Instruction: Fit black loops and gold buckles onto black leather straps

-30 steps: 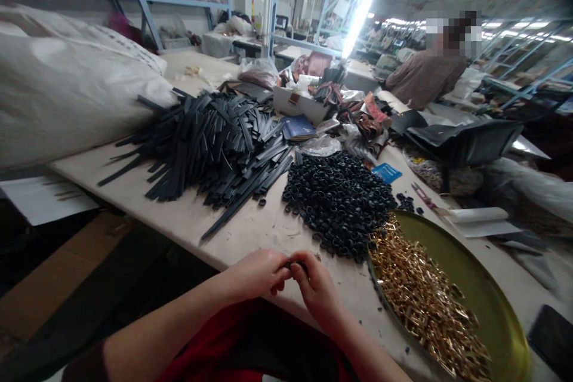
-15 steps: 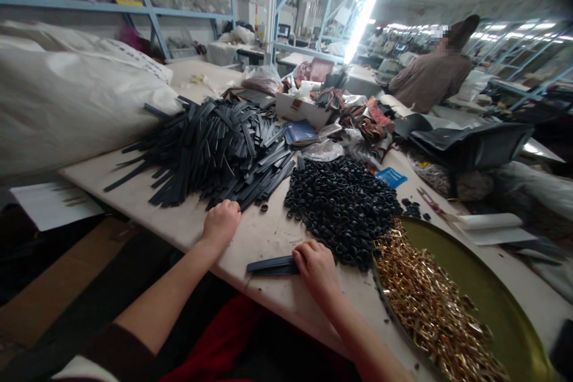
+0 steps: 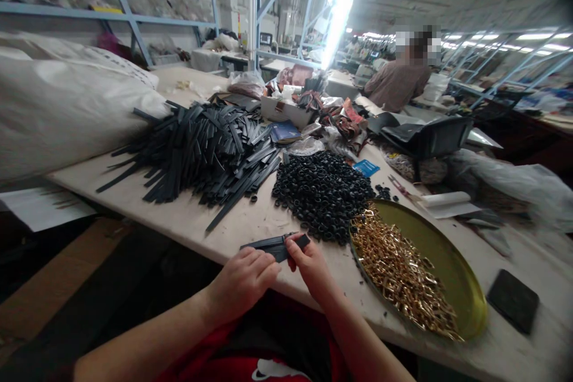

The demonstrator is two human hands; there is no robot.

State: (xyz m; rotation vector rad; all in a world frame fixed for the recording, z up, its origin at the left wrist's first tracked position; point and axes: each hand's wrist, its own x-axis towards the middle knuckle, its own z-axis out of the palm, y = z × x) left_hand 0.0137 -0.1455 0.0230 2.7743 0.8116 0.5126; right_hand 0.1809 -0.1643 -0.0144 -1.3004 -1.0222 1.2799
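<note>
- Black strips (image 3: 274, 246): lower center of frame, near table (image 3: 257, 221) edge; count unclear.
- Right hand (image 3: 310, 261): pinches strips near their right end.
- Left hand (image 3: 245, 277): fingers curled against strips' lower side; firm grip or mere touch, cannot tell.
- Black loops (image 3: 322, 191): heaped mid-frame, beyond right hand.
- Gold buckles (image 3: 398, 268): lower right, in round tray (image 3: 468, 292).

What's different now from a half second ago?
The left hand moved away from the pile of dark strips, back toward the body and rightward, to the dark strap. The right hand still holds that strap, whose end now pokes out past its fingers. The black loops and gold pieces stayed heaped.
</note>
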